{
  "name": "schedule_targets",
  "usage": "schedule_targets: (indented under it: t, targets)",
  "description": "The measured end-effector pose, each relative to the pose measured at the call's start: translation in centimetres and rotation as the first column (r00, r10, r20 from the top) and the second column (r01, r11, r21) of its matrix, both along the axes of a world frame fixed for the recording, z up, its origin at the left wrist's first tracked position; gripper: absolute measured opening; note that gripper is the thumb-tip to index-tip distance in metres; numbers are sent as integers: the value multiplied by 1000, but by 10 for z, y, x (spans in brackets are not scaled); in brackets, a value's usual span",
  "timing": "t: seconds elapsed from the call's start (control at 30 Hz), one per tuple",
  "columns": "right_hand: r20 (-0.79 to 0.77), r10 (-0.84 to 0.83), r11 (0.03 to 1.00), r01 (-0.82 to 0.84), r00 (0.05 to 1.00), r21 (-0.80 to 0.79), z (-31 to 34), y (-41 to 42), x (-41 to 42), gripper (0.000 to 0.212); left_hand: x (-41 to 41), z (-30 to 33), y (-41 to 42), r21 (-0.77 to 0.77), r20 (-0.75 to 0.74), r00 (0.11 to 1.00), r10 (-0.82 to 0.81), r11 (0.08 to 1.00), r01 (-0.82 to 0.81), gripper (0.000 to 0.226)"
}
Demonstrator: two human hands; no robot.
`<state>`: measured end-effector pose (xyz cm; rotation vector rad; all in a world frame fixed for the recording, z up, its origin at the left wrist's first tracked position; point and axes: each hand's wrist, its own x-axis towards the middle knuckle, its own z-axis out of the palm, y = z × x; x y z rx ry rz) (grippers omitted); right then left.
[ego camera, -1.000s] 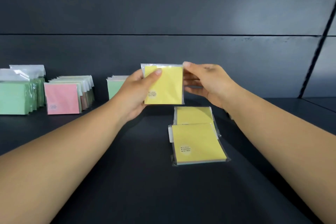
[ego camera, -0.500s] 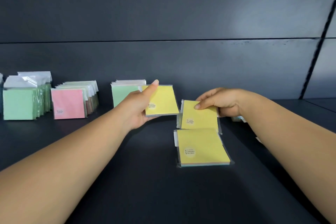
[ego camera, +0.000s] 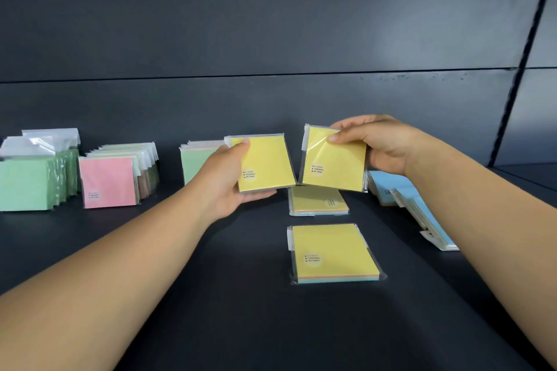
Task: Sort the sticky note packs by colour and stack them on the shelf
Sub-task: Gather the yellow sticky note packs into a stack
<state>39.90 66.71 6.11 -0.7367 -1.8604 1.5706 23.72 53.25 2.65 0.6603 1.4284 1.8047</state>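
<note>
With the left hand (ego camera: 229, 181) pinching one yellow sticky note pack (ego camera: 265, 164) and the right hand (ego camera: 376, 144) pinching another yellow pack (ego camera: 334, 159) above the shelf (ego camera: 211, 295), they should go together, edges lined up.

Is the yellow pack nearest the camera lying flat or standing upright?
Lying flat: the nearest yellow pack shows its broad face up on the dark shelf, no hand touching it.

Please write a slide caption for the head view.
Each hand holds a yellow pack above the shelf.
</note>
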Motion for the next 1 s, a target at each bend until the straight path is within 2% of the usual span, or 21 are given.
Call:
schedule_targets:
  t: [0.07, 0.2, 0.33, 0.43, 0.57, 0.67, 0.8, 0.9, 1.0]
  targets:
    - [-14, 20, 1000, -20, 1000, 0, 1, 0, 2, 13, 1, 1, -1, -12, -20, 1000, -20, 1000, 20, 22]
    - [60, 74, 997, -75, 995, 21, 2, -3, 3, 14, 2, 1, -4, -25, -64, 997, -42, 999, 40, 26]
    - [-35, 38, 998, -40, 999, -54, 8, -2, 13, 10, 1, 0, -6, -20, -81, 996, -48, 999, 47, 23]
    - [-72, 43, 997, -48, 996, -62, 5, -10, 10, 8, 7, -2, -5, -36, -61, 990, -124, 992, 122, 32]
    - [-53, 62, 996, -58, 997, 74, -6, -26, -11, 3, 23, 3, -5, 15, -67, 942, -330, 943, 332, 50]
    - [-103, 52, 973, -27, 993, 228, -10, -36, -23, 6, 26, 5, -4, 91, -27, 942, -334, 938, 335, 34]
    - [-57, -8, 903, 32, 998, 429, -11, -42, -26, 10, 21, 3, -4, 72, 12, 928, -373, 926, 372, 19]
    - [-33, -46, 884, 56, 998, 465, -16, -42, -26, 21, 22, -3, -3, 59, -30, 917, -398, 915, 399, 23]
    - [-95, -97, 888, 130, 991, 440, -18, -41, -28, 23, 25, -6, 0, 93, -43, 940, -339, 935, 342, 23]
